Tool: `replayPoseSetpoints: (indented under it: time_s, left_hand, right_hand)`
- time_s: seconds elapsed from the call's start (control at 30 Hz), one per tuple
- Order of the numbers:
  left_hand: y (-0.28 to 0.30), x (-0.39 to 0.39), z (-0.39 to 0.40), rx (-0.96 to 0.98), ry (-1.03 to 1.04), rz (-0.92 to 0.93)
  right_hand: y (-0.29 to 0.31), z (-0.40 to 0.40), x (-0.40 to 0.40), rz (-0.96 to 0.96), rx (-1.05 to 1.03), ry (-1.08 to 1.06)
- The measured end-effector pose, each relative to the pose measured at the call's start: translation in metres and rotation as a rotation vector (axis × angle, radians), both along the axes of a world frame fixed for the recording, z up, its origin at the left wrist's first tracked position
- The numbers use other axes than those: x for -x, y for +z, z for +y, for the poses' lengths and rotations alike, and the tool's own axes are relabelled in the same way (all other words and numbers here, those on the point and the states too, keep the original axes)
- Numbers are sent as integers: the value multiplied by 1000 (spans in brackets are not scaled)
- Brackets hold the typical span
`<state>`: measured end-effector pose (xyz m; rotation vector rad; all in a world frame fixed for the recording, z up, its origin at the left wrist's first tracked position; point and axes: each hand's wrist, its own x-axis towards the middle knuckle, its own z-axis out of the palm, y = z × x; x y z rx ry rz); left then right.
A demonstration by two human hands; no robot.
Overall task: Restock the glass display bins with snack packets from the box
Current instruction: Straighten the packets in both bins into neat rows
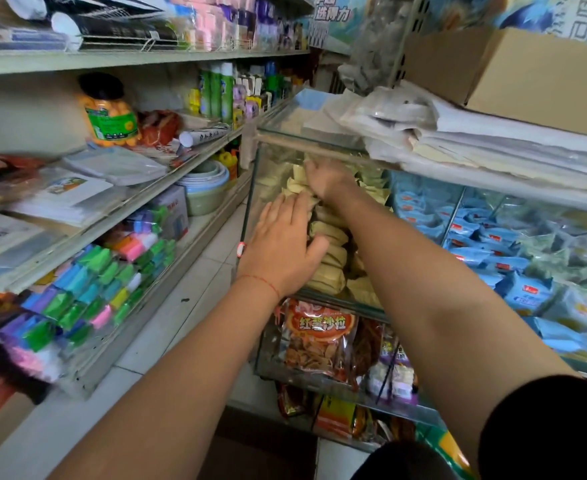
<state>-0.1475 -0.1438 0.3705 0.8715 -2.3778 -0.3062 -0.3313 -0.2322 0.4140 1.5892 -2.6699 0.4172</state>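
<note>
Both hands in the end glass bin, working the pale yellow snack packets.

- L hand: flat, fingers spread, palm pressing down on the pile nr the front. Gripping nothing.
- R hand: reached deeper, toward the back under the top glass edge. Fingers buried among packets; can't tell if it's pinching one or just pushing.
- Packets heaped high, esp. at the front lip.
- Supply box: not sure which it is. A cardboard box sits on the top shelf to the right, contents not visible.

Risks, my guess:
- Pressing too hard w/ L could crush the snacks.
- Pile near the lip may slide out over the front when I lift off.
- R forearm is close under the glass edge; careless pull-out could knock it.
</note>
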Motion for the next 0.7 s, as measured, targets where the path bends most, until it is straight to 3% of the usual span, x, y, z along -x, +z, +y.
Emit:
replayPoseSetpoints:
  time_s: [0.23,0.47,0.57,0.7]
  left_hand:
    - [-1,0,-1,-8,-6,11]
    - [-1,0,0,6,-8,16]
    - [-1,0,0,-6,-13,20]
    - [-1,-1,0,-14,-15,16]
  right_hand:
    - [-12,8,12,10,-166,-156]
    - [-5,25,13,89,-27,-291]
    - [-7,36,9,79,-56,-416]
    - [-14,48,16,57,-115,-418]
